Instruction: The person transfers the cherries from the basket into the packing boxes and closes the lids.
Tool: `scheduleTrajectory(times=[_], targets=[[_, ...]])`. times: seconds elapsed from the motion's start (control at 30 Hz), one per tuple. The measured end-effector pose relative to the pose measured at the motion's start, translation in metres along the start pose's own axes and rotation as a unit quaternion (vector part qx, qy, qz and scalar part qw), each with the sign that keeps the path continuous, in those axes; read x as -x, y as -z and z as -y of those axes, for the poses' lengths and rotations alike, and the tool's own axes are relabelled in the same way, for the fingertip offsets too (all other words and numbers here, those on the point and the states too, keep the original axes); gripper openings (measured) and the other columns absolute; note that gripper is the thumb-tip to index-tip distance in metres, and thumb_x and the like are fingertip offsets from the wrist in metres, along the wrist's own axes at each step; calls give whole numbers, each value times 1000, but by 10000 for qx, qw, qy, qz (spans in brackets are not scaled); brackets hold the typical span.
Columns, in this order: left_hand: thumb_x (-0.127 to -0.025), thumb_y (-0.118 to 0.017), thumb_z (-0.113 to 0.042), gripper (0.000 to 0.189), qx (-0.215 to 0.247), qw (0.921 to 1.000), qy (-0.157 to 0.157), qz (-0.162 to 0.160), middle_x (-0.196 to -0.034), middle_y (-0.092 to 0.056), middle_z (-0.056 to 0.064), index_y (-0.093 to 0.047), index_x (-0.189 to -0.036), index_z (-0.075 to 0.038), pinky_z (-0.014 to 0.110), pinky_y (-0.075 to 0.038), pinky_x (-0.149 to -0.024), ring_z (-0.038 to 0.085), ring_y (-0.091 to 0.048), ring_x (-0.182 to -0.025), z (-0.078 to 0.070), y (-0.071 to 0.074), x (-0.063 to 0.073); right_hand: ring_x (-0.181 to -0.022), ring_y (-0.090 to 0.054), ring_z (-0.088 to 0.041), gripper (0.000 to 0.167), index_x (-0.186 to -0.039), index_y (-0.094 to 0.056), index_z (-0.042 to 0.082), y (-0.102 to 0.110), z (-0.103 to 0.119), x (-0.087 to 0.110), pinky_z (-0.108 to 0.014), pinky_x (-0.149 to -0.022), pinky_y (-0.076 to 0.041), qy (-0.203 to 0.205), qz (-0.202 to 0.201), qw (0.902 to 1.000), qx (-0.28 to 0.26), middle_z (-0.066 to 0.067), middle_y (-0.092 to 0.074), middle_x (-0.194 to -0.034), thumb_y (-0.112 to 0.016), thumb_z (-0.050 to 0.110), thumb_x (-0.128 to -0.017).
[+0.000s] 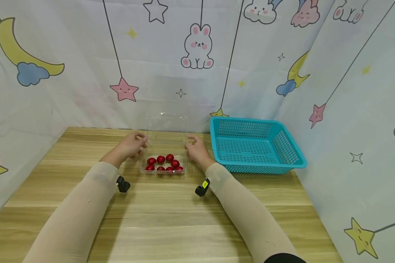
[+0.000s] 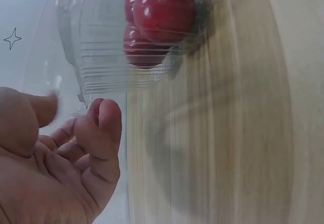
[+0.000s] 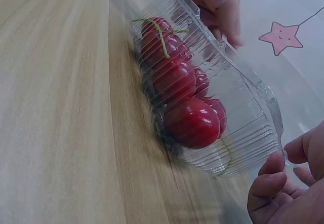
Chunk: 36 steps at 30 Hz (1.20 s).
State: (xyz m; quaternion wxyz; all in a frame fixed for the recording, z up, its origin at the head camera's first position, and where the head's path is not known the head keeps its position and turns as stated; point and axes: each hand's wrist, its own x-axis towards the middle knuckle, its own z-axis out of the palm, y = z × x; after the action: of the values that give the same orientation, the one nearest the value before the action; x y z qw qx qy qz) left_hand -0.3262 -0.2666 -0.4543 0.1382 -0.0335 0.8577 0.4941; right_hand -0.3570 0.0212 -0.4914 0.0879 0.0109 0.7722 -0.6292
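A clear plastic clamshell box (image 1: 181,159) stands on the table, its lid (image 1: 167,128) raised toward the back. Inside lie several red cherries (image 1: 160,159), some with green stems in the wrist views. My left hand (image 1: 131,145) is at the box's left back side, close to the hinge. In the left wrist view its fingertips (image 2: 110,113) are right at the rim, and the thumb stands apart from them. At the right back corner, my right hand (image 1: 197,149) pinches the rim between thumb and fingers, seen closely in the right wrist view.
A turquoise mesh basket (image 1: 258,166) stands right of the box, close beside my right forearm. The wood-grain table (image 1: 158,219) meets a patterned cloth backdrop (image 1: 171,80) behind the lid and at the right. Each wrist carries a small black camera (image 1: 123,184).
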Motion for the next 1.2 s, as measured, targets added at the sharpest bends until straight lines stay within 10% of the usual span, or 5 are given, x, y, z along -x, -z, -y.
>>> scheduleTrajectory(times=[0.23,0.63,0.97,1.2], targets=[[-114,-4,-73,97,404,9990,14,184,-159,-53,34,-29,-176,-3,40,-66,-73,35,-73,-101,-2,6,4,-66,-57,-16,41,-151,-60,10,2,-3,0,-23,-53,-45,308,116,9992,-239,-5,-61,-95,-65,3,-111],[-94,1,-97,129,758,9936,-201,810,-172,-43,38,-28,-178,-4,59,-72,-86,51,-79,-120,0,24,17,-72,-64,-17,25,-136,-65,1,2,-7,2,-26,-61,-57,645,-38,9973,-339,-6,-66,-96,-67,3,-112],[-112,-19,-83,104,704,9913,-423,1026,-180,-35,34,-19,-181,-5,56,-71,-96,54,-73,-135,5,26,21,-86,-71,-20,37,-142,-73,5,0,2,9,-25,-69,-58,-11,-265,9915,-1270,-18,-72,-141,-52,23,-118],[-119,-46,-64,93,514,9882,-528,1346,-187,-22,27,-15,-183,-5,56,-65,-110,53,-55,-156,14,29,26,-113,-73,-24,45,-152,-72,10,3,3,15,-26,-77,-61,-14,-141,9960,-886,-15,-69,-153,-56,30,-115]])
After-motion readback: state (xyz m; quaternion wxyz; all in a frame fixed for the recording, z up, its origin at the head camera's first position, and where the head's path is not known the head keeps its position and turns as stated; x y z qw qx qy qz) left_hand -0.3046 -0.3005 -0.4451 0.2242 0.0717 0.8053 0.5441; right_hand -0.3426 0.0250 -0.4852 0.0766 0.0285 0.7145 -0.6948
